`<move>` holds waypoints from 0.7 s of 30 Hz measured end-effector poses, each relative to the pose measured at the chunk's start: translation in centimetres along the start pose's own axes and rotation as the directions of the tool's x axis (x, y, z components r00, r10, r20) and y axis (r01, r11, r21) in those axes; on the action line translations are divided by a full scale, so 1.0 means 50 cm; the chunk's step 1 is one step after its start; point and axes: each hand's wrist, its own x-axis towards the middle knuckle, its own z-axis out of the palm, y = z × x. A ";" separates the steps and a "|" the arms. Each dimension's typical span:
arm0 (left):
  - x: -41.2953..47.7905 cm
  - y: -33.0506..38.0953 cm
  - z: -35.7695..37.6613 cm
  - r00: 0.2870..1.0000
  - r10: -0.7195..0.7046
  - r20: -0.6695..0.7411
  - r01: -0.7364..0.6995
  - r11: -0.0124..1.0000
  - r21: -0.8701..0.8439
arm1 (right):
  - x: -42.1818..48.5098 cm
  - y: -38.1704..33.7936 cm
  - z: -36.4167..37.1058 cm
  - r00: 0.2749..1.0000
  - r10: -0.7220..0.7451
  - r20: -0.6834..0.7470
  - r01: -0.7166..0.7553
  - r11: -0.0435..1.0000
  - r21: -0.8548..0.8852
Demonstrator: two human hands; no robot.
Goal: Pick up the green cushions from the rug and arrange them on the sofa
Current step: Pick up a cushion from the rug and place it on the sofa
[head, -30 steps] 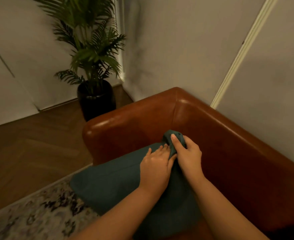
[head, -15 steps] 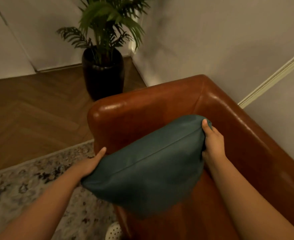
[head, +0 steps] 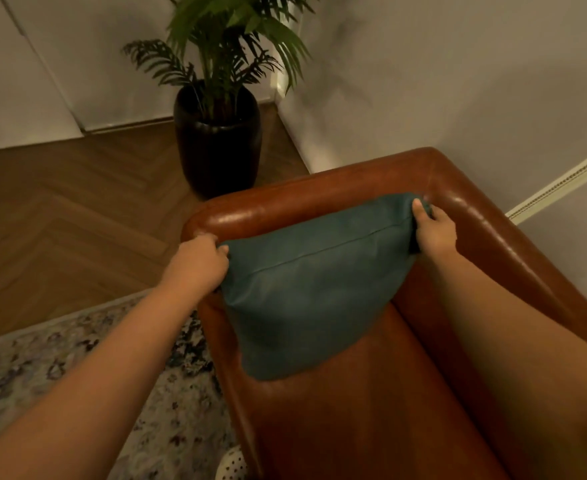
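Head-camera view, looking down at the end of a brown leather sofa [head: 371, 410] set in a room corner. A square teal-green fabric cushion [head: 312, 289] with a piped seam stands on the seat, leaning back against the rounded leather armrest, its lower corner resting on the seat and its upper edge reaching just below the top of the armrest. The left hand [head: 198, 263] is clenched on the cushion's upper left corner, knuckles touching the armrest; the right hand [head: 435, 230] pinches the upper right corner, thumb on the front face (the other fingers are hidden behind the fabric), close to where armrest and backrest meet. Both bare forearms reach forward from the lower edge of the frame. On the floor to the left of the sofa lies a pale patterned rug [head: 60, 368] with dark floral motifs, its edge bordering herringbone wood flooring [head: 60, 220]. Beyond the armrest stands a green palm plant [head: 229, 46] in a dark glossy round pot [head: 217, 140], near the plain light walls
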 end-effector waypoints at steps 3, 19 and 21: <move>-0.028 0.006 0.049 0.994 0.058 -0.095 -0.049 0.994 0.095 | 0.007 0.017 0.034 0.996 -0.081 -0.028 0.076 0.987 -0.140; 0.019 0.025 0.201 0.847 0.531 -0.018 -0.406 0.669 0.623 | 0.022 0.091 0.076 0.494 -0.733 0.468 0.804 0.181 -0.566; 0.030 0.035 0.204 0.852 0.521 -0.043 -0.388 0.685 0.617 | 0.034 0.081 0.090 0.513 -0.700 0.497 0.794 0.166 -0.585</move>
